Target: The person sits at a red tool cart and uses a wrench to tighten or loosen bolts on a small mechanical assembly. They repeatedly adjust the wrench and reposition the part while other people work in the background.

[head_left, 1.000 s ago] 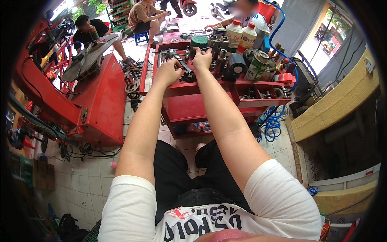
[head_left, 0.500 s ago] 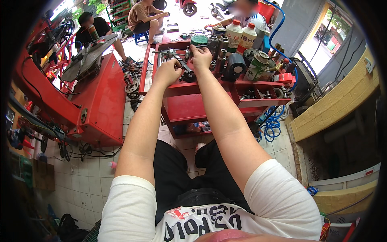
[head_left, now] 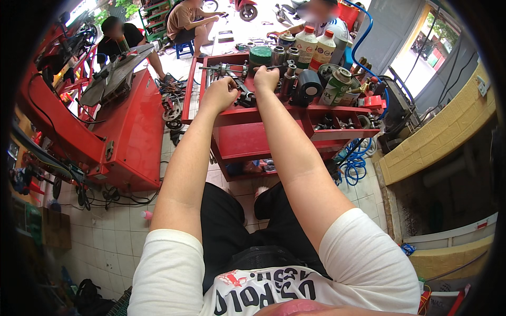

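Both of my arms reach over the tray of a red tool cart [head_left: 237,120]. My left hand [head_left: 220,95] is closed, its fingers curled low over the left part of the tray; whatever they hold is hidden. Beyond it lies a silvery metal tool with a long threaded rod [head_left: 227,69]. My right hand [head_left: 265,80] is closed in a pinch, and the end of a slim dark metal piece [head_left: 273,67] shows at its fingertips. Just past that hand stands a green-lidded jar [head_left: 260,54]. Shiny metal cylinders [head_left: 289,75] stand close on its right.
Bottles with red caps [head_left: 305,45], a dark round-faced device [head_left: 307,87] and an open-topped can [head_left: 337,84] crowd the cart's right side. A blue hose [head_left: 354,163] coils below. Left stands a large red machine [head_left: 129,134]. Several people are beyond the cart.
My right hand has shifted slightly down and its fingers have turned, uncovering more of the green-lidded jar. The left hand stays almost still. A person at far left has leaned lower.
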Available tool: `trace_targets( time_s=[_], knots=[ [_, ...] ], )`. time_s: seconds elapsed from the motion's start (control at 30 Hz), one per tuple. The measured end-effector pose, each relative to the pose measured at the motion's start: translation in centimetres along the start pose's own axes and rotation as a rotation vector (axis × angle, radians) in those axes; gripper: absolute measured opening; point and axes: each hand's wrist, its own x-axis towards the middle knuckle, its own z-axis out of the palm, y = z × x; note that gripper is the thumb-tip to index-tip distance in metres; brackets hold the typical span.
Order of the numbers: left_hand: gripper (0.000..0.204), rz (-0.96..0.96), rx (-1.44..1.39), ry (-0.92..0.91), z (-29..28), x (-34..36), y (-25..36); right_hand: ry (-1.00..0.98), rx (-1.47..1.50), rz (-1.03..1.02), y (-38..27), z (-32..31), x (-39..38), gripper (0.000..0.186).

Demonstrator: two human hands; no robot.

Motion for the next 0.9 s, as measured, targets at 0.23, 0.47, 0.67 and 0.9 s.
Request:
trace_targets(
  time_s=[0.23, 0.47, 0.67, 0.9],
  knots=[
    [0.024, 0.004, -0.008, 0.009, 0.2, 0.1, -0.1, -0.023, -0.125, 0.001, -1.7, -0.7, -1.4, 0.034],
    [0.024, 0.018, -0.003, 0.016, 0.1, 0.1, 0.2, -0.002, -0.053, 0.049, -0.5, -0.3, 0.0, 0.035],
    [0.023, -0.001, -0.004, 0.007, 0.0, 0.0, 0.1, 0.076, -0.007, 0.000, -1.1, -0.2, -0.8, 0.036],
    [0.023, 0.022, -0.011, 0.008, 0.3, 0.2, 0.8, 0.092, -0.089, -0.003, -0.3, -0.6, 0.7, 0.041]
  ],
)
